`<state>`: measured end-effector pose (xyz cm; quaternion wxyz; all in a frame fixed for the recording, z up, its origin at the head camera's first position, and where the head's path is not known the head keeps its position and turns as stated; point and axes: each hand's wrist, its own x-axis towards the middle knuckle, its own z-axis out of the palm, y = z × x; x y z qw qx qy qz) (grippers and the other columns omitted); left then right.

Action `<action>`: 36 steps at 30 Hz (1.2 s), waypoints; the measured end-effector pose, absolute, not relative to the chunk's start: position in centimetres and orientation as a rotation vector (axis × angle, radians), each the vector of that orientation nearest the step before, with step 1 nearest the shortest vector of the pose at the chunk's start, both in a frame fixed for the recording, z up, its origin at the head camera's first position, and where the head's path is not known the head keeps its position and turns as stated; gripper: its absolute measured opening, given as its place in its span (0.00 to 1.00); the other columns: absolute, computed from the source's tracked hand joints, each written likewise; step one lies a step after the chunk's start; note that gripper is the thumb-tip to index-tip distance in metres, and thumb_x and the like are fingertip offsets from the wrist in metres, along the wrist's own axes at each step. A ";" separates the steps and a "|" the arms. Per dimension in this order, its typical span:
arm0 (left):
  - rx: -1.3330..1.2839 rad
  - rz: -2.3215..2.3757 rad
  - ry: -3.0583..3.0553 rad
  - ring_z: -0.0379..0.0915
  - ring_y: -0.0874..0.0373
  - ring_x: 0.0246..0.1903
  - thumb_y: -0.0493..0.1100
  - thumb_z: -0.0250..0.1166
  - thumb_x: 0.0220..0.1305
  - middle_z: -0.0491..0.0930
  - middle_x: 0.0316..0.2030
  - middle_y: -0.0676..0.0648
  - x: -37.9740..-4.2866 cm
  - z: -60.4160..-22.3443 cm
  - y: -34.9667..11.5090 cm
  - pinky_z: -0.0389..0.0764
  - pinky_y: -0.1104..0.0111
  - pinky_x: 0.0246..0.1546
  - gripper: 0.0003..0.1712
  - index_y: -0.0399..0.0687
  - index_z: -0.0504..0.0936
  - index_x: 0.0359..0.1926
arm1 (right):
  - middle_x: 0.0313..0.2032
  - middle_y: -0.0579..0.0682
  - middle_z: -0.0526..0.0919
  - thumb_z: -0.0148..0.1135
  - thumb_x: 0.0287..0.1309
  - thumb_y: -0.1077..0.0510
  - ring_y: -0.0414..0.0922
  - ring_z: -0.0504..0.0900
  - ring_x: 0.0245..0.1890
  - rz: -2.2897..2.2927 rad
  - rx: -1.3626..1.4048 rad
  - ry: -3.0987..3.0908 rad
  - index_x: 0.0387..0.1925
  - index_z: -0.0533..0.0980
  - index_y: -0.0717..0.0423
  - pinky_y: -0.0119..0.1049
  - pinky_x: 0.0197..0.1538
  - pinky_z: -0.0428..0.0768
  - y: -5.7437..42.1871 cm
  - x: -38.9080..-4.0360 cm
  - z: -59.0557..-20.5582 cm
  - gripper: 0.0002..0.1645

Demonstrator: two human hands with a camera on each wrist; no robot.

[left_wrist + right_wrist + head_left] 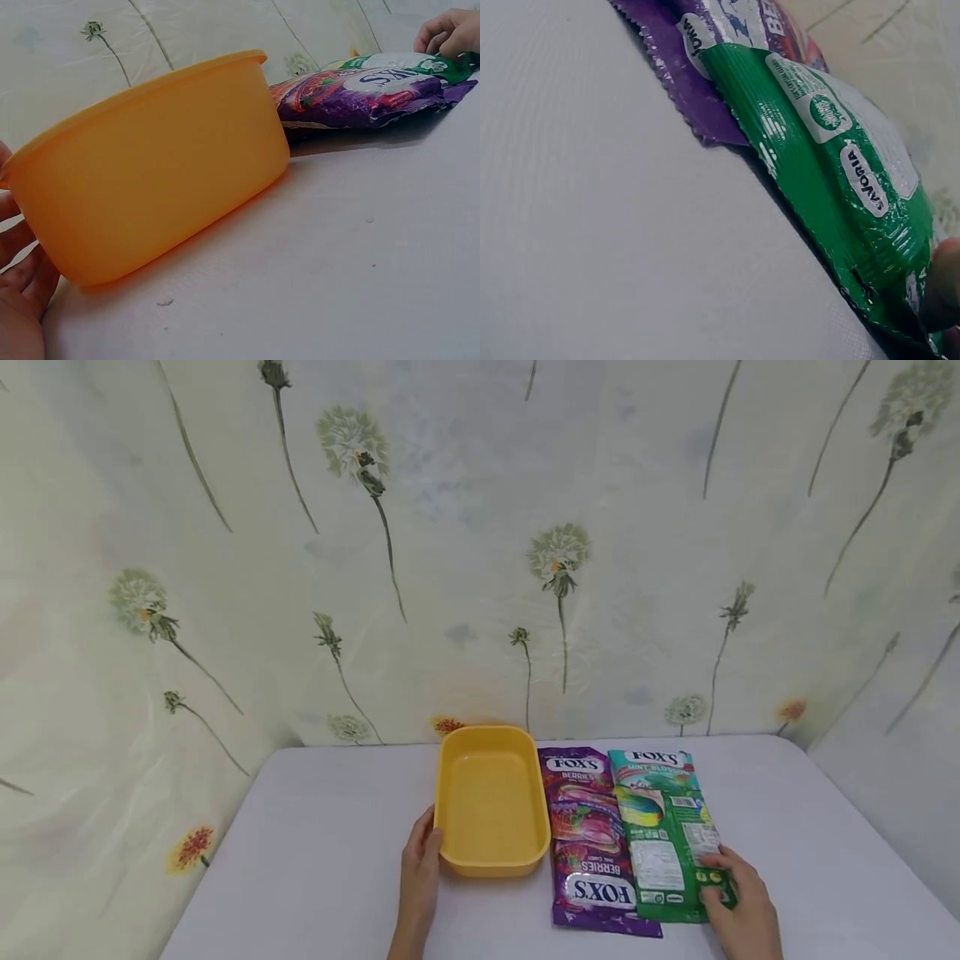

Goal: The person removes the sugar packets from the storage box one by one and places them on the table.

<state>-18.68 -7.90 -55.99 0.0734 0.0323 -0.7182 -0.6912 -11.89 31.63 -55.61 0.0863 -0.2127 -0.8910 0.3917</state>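
At the middle of the table stands a yellow plastic tub [492,802] with nothing in it. My left hand [420,868] holds its left side, thumb by the rim and fingers against the outer wall [150,180]. To the right of the tub lies a purple candy bag [588,835] labelled Fox's Berries. A green candy bag [660,852], with a mint bag front [652,768] showing above it, overlaps the purple one's right edge. My right hand [742,902] grips the green bag's lower right corner between thumb and fingers. Close up, the right wrist view shows only a fingertip [945,277] there.
Both hands work over a white table [322,860]. Behind it rises a pale wall covering [465,568] printed with dandelions, right at the table's back edge. The tub's right wall stands close beside the purple bag.
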 end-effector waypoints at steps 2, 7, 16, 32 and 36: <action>0.114 -2.072 -2.171 0.60 0.53 0.68 0.50 0.50 0.71 0.67 0.66 0.48 -18.8 -56.2 -7.8 0.62 0.57 0.68 0.25 0.52 0.66 0.66 | 0.70 0.65 0.56 0.48 0.55 0.67 0.66 0.52 0.69 1.144 -0.628 -2.662 0.56 0.68 0.61 0.64 0.69 0.52 31.7 -11.8 -55.9 0.25; 0.132 -2.056 -2.190 0.62 0.52 0.67 0.48 0.50 0.71 0.68 0.65 0.47 -18.6 -56.7 -7.3 0.64 0.57 0.67 0.24 0.52 0.67 0.66 | 0.69 0.63 0.58 0.46 0.57 0.68 0.65 0.54 0.69 1.166 -0.710 -2.620 0.54 0.70 0.61 0.62 0.69 0.55 32.2 -11.4 -56.6 0.22; 0.136 -2.016 -2.150 0.66 0.54 0.64 0.45 0.51 0.71 0.71 0.63 0.49 -19.0 -56.6 -6.9 0.68 0.61 0.65 0.22 0.53 0.69 0.64 | 0.70 0.57 0.60 0.40 0.58 0.69 0.60 0.56 0.70 1.236 -0.830 -2.479 0.51 0.72 0.61 0.58 0.68 0.60 32.3 -12.2 -56.5 0.21; 0.075 -1.999 -2.157 0.65 0.52 0.65 0.49 0.50 0.71 0.70 0.64 0.46 -19.0 -56.4 -7.3 0.68 0.60 0.65 0.24 0.51 0.67 0.65 | 0.72 0.54 0.57 0.42 0.60 0.68 0.58 0.54 0.72 1.259 -0.884 -2.480 0.58 0.68 0.59 0.58 0.69 0.60 31.7 -12.5 -56.6 0.24; 0.049 -2.008 -2.157 0.63 0.52 0.66 0.54 0.50 0.70 0.69 0.65 0.48 -19.3 -56.5 -6.9 0.66 0.58 0.66 0.26 0.53 0.66 0.66 | 0.69 0.60 0.60 0.41 0.62 0.66 0.60 0.59 0.68 1.223 -0.830 -2.471 0.67 0.57 0.57 0.57 0.69 0.59 31.9 -12.5 -56.2 0.30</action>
